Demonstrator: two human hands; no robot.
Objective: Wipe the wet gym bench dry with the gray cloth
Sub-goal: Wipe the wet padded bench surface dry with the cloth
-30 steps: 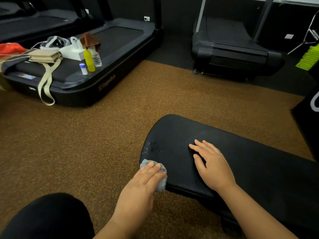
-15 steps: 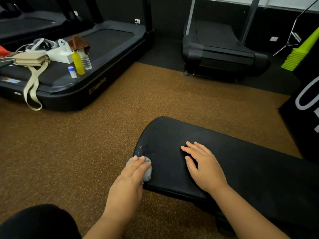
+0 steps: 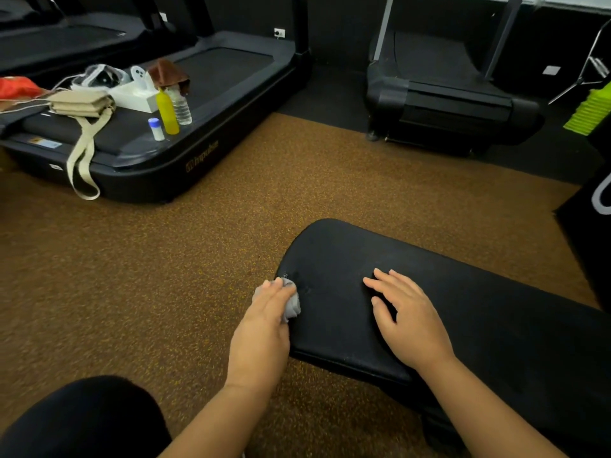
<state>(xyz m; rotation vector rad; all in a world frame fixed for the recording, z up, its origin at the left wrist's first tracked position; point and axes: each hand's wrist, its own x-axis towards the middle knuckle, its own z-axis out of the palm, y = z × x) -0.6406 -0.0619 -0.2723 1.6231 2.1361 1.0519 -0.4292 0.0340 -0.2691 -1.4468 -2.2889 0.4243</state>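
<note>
A black padded gym bench runs from the middle of the view to the lower right, its rounded end pointing left. My left hand presses a bunched gray cloth onto the bench's left edge; most of the cloth is hidden under the fingers. A few small water drops glint on the pad just above the cloth. My right hand lies flat on the pad to the right, fingers spread, holding nothing.
Brown speckled rubber floor surrounds the bench. A black treadmill at upper left carries a beige bag, a white box, a yellow bottle and a clear bottle. A second treadmill stands behind. My dark-clad knee is at lower left.
My left hand has slid the cloth along the bench's left edge, from the near corner further up towards the wet spots. The right hand stays flat on the pad.
</note>
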